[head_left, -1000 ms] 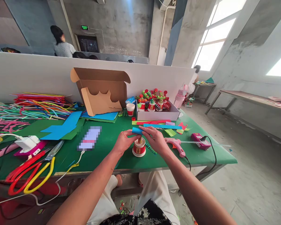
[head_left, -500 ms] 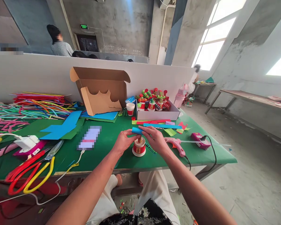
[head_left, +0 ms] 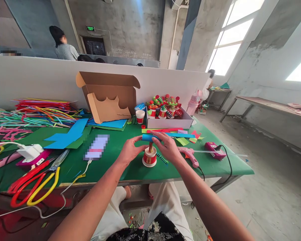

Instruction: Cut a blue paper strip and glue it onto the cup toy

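Observation:
A small blue paper roll (head_left: 147, 137) lies across the top of a brown coil that stands on a red and white paper cup (head_left: 149, 158). My left hand (head_left: 130, 149) has its fingertips at the roll's left end, with the thumb lower, beside the coil. My right hand (head_left: 167, 145) holds the roll's right end between its fingers. The cup is upside down on the green table (head_left: 130, 170), and a green coil (head_left: 162, 158) sticks out from its right side.
A pink glue gun (head_left: 190, 156) lies right of my right hand. Behind are paper strips and a white box (head_left: 169, 124) of decorated cups. To the left are a phone (head_left: 97, 147), scissors (head_left: 55, 164), blue paper and pipe cleaners.
My left thumb has dropped away from the blue roll, and the fingers of that hand have spread. More of the brown coil under the roll now shows.

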Demonstrator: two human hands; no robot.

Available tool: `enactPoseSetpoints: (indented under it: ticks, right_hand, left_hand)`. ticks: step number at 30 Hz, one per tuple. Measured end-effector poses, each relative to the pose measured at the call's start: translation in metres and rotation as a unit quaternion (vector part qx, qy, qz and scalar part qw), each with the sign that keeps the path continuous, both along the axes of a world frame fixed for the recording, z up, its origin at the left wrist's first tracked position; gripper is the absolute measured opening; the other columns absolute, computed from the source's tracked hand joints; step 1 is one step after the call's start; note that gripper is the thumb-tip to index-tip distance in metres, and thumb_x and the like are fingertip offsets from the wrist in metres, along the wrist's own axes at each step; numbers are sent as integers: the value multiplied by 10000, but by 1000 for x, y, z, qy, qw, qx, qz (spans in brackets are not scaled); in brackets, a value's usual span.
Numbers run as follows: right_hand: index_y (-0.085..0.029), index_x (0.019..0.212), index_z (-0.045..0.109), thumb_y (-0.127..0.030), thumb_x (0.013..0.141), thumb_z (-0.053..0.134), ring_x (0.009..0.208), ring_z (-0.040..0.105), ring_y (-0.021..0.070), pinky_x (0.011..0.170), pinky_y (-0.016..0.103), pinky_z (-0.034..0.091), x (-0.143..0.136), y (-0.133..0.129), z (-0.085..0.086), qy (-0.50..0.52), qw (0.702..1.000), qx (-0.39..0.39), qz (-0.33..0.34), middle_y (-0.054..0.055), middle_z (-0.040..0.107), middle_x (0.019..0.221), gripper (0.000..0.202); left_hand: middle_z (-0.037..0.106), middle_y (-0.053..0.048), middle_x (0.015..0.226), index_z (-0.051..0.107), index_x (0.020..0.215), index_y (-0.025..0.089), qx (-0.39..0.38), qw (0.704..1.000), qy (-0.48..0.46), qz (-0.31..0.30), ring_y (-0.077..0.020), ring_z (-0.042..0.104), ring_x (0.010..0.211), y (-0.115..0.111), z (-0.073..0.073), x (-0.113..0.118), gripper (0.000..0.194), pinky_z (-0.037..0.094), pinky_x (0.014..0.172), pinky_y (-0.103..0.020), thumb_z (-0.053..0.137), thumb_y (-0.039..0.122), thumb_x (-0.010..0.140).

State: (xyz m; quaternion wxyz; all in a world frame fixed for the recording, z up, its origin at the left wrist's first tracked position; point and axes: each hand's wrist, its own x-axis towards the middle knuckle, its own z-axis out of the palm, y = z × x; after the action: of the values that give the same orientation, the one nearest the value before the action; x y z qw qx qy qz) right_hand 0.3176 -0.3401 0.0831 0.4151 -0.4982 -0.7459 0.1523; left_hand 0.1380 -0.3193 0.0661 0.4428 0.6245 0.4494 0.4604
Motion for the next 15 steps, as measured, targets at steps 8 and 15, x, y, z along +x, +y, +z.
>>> enactPoseSetpoints:
  ticks: [8, 15]
  right_hand:
    - [-226, 1244, 664, -433, 988, 403, 1003, 642, 223, 876, 348, 491, 4, 0, 8, 8, 1000, -3, -14, 86, 704, 1119, 421]
    - [-219, 1183, 691, -488, 976, 359, 1026, 643, 238, 895, 379, 492, 14, 4, 9, 26, 999, 15, -45, 96, 713, 1112, 475]
  left_hand:
    - [660, -112, 1246, 579, 1314, 181, 9, 1000, -15, 13, -284, 538, 1257, 1, 5, -19, 730, 439, 1032, -415, 769, 415, 650]
    - [671, -116, 1190, 556, 1316, 177, 61, 996, -9, 59, -252, 583, 1176, -6, 13, -36, 720, 406, 1060, -431, 742, 460, 680]
